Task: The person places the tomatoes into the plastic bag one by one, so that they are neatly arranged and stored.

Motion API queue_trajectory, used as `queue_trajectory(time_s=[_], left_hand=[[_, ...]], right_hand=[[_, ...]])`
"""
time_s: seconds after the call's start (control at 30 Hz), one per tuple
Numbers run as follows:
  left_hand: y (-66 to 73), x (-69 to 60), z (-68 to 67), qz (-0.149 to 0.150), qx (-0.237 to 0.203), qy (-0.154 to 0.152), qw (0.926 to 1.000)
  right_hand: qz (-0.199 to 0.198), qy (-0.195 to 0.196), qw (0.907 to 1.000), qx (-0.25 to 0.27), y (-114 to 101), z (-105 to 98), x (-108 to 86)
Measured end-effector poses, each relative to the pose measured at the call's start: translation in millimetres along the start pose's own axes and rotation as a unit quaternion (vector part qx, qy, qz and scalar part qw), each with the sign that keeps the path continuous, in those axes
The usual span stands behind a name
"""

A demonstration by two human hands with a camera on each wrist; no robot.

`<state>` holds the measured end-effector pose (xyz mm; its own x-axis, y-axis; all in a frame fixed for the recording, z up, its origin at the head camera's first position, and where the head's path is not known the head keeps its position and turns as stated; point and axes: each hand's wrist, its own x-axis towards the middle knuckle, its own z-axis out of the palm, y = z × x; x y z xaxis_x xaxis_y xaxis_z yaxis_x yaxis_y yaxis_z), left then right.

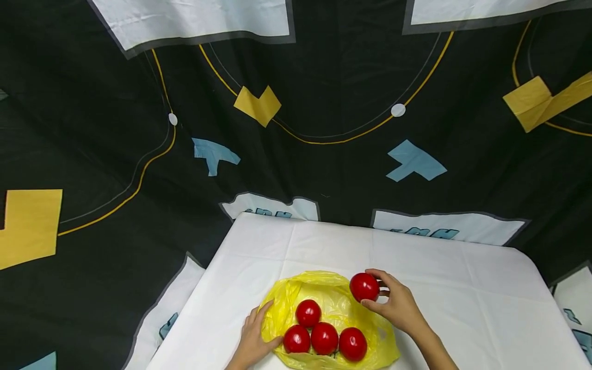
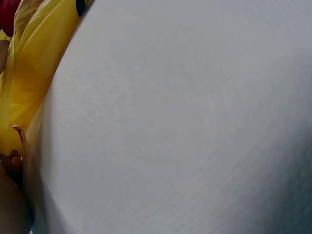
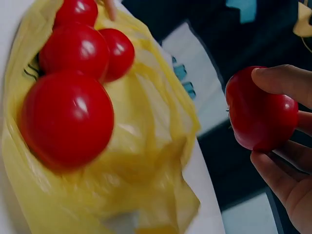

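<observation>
A yellow plastic bag [image 1: 376, 339] lies spread open on the white table, with several red tomatoes [image 1: 324, 338] inside it. Dark green stems show by the tomatoes in the right wrist view. My right hand [image 1: 401, 304] holds another tomato [image 3: 258, 109] between thumb and fingers, above the bag's far right rim. At the bag's left edge, my left hand [image 1: 253, 336] grips the plastic, thumb toward the near side and fingers farther up the rim. Only a bit of this hand shows at the border of the left wrist view, beside the yellow plastic [image 2: 39, 58].
A white cloth covers the table [image 1: 462, 303] around the bag. Behind it hangs a black curtain [image 1: 324, 174] with yellow, blue and white patterns, close to the table's back edge.
</observation>
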<state>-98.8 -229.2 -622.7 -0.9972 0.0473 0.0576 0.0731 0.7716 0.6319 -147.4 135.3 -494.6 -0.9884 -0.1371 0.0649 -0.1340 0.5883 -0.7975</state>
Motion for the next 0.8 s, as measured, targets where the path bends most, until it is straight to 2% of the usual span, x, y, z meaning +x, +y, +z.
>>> queue_trajectory(time_s=[0.2,0.43,0.63,0.8], left_hand=[[0.1,0.2,-0.3,-0.001,-0.006,0.002,1.0000],[1.3,0.5,-1.9,0.007,-0.017,0.008,0.9998],[1.6,1.1,-2.2,-0.012,-0.028,-0.006,0.9995],[0.7,0.4,-1.8,-0.019,-0.028,-0.014,0.9993]], right_hand=[[-0.041,-0.032,0.9986,0.007,-7.6,21.4,3.4],[-0.088,-0.092,0.9917,0.019,-2.8,45.7,6.8],[-0.101,-0.113,0.9883,0.017,8.5,65.7,11.3],[-0.092,-0.128,0.9874,0.012,16.1,78.0,12.4]])
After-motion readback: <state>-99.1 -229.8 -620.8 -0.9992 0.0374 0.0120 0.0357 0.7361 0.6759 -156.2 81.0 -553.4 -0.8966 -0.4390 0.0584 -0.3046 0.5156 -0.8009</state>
